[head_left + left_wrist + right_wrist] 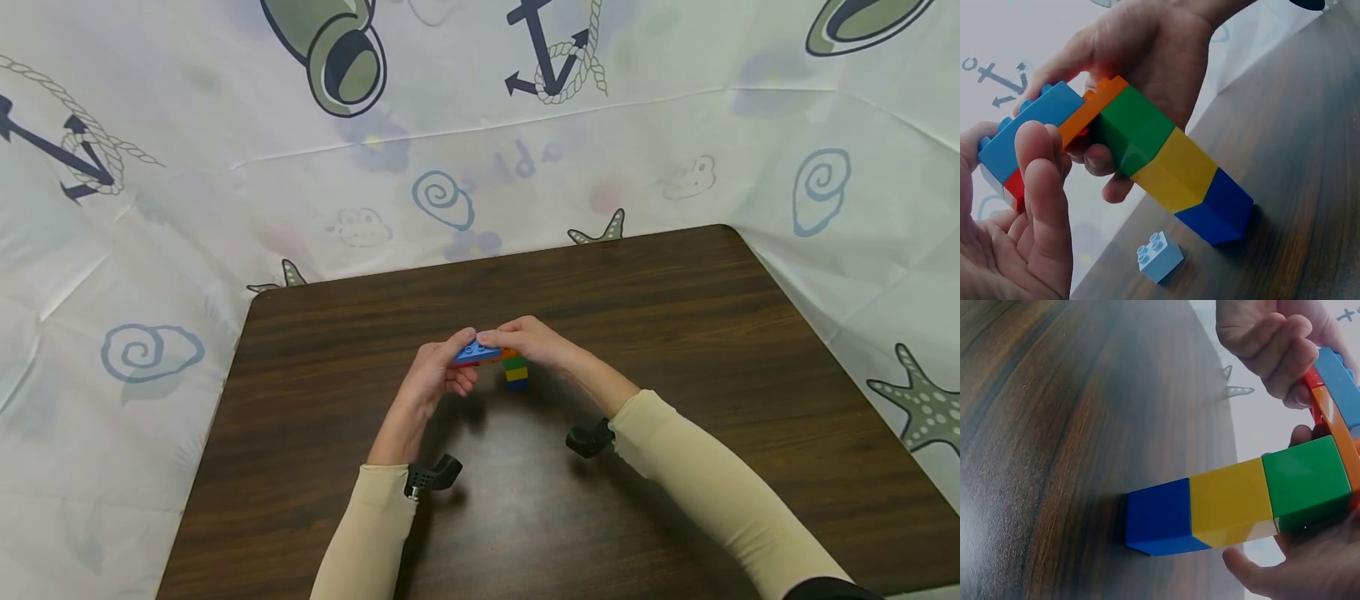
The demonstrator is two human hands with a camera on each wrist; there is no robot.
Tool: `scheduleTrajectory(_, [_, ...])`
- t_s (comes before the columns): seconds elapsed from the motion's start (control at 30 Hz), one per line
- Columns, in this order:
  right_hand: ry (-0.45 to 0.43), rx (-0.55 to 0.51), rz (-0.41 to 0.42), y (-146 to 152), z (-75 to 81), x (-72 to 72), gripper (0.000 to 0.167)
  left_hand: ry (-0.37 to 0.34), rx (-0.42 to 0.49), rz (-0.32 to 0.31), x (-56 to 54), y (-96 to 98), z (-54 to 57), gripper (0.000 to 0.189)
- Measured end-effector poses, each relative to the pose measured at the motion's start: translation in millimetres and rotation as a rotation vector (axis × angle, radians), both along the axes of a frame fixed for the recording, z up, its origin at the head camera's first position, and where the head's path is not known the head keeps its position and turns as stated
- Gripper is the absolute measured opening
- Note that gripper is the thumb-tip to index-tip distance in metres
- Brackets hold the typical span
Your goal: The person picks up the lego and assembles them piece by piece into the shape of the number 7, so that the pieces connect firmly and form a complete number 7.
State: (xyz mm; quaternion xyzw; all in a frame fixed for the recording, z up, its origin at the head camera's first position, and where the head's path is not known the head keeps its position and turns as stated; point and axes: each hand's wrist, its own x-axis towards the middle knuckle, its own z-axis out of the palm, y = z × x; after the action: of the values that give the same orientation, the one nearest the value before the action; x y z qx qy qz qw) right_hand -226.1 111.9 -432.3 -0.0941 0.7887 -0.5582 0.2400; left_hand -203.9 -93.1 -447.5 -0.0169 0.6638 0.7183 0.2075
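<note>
A column of toy building bricks stands on the table, with a dark blue brick (1216, 206) at the bottom, a yellow brick (1232, 500) over it and a green brick (1138, 128) above. Across its top lies a flat orange brick (1094, 109) that juts out to the left. A lighter blue brick (477, 353) sits on that overhang, with a red brick (1015, 187) under its outer end. My left hand (433, 375) grips the blue and red bricks from the left. From the right, my right hand (534, 340) holds the top bricks, thumb on the blue one, fingers below.
A loose pale blue brick (1161, 257) with studs up lies on the table near the column's foot. The dark wooden table (637, 308) ends at a patterned white cloth (480, 108) behind and at the sides. Each wrist carries a black camera (435, 475).
</note>
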Motion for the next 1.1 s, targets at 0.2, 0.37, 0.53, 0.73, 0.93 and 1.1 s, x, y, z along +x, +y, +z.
scheduleTrajectory(0.2, [0.002, -0.01, -0.017, 1, 0.0, 0.0, 0.042, 0.012, -0.036, -0.014, -1.4, 0.6, 0.1, 0.063])
scheduleTrajectory(0.37, [-0.001, 0.0, -0.014, 1, 0.5, 0.9, 0.043, 0.005, -0.087, -0.041, -2.6, -0.2, 1.6, 0.07])
scheduleTrajectory(0.53, [-0.005, -0.02, -0.013, 3, -3.6, 0.4, 0.043, 0.072, -0.106, -0.065, -1.3, 1.3, 7.8, 0.055])
scheduleTrajectory(0.73, [-0.015, -0.025, 0.007, 7, -5.9, 0.2, 0.043, 0.304, -0.187, -0.134, 2.4, 2.4, 7.5, 0.039])
scheduleTrajectory(0.93, [0.014, -0.013, 0.04, 11, -6.9, -1.6, 0.055, 0.403, -0.205, -0.116, 2.4, 4.1, -0.6, 0.039])
scheduleTrajectory(1.1, [0.068, -0.031, -0.039, 16, -13.5, -5.6, 0.064, 0.39, -0.199, -0.113, 1.7, 2.2, -4.2, 0.04])
